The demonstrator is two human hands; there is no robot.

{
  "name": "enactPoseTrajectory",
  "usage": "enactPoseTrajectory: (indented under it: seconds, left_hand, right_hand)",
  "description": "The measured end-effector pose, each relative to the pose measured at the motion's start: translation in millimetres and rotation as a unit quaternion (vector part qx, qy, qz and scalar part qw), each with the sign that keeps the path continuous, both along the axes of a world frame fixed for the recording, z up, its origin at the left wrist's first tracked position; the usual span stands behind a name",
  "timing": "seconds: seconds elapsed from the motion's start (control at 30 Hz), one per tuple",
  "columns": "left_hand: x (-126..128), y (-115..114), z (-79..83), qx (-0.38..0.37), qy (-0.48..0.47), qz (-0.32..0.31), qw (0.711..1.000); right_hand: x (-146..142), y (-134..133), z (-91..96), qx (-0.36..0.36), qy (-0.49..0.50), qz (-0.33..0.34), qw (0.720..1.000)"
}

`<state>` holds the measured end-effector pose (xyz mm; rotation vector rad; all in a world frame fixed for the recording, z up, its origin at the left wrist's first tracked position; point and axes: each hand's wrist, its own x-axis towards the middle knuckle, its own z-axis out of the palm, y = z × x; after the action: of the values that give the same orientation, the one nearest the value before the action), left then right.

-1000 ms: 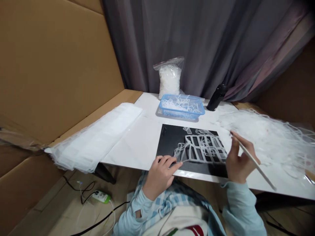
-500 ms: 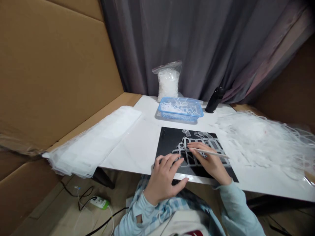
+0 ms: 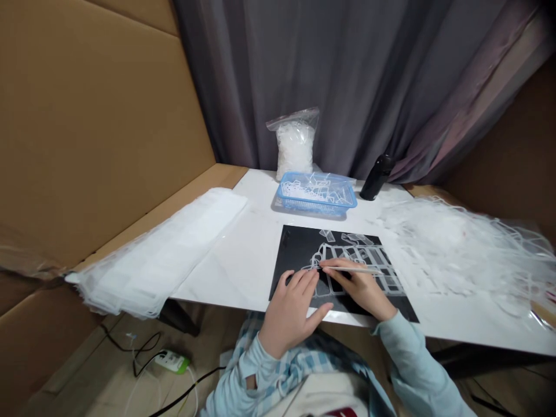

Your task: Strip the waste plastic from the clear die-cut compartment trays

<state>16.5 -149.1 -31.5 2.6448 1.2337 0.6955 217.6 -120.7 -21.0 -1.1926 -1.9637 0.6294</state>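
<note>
A black mat (image 3: 290, 255) lies at the table's front edge, bearing a translucent sheet of frame-shaped cut-outs (image 3: 377, 255). Pinched in my right hand (image 3: 359, 288) is a slim white pen-like tool (image 3: 354, 269), held nearly level, its tip end over the sheet's left part. My left hand (image 3: 292, 310) rests on the mat's lower left and the sheet's edge, fingers stretched and thumb apart. Its fingertips come close to the right hand's. Small loose clear pieces (image 3: 328, 236) lie on the mat near its far edge.
Behind the mat stands a blue basket (image 3: 317, 209) of white frame pieces, with a filled zip bag (image 3: 295, 147) and a black bottle (image 3: 377, 178) nearby. Stacked translucent sheets (image 3: 174, 243) lie left. A tangled heap of clear scraps (image 3: 469, 249) covers the right side.
My right hand has moved left with the tool, bringing it near my left fingertips. The left hand's fingers lie closer together. The whole view has shifted slightly.
</note>
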Motion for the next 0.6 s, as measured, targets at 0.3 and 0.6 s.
enactPoseTrajectory:
  seconds: [0.3,0.6]
  left_hand:
    - [0.3,-1.0,-0.1,0.002,-0.008,0.0,1.0]
    - [3.0,0.8,4.6,-0.003,-0.028,0.007,1.0]
  right_hand:
    - [2.0,4.1,7.3,0.078,-0.161,0.083,0.98]
    - [-4.0,5.5,8.4,0.228,-0.376,0.081,0.895]
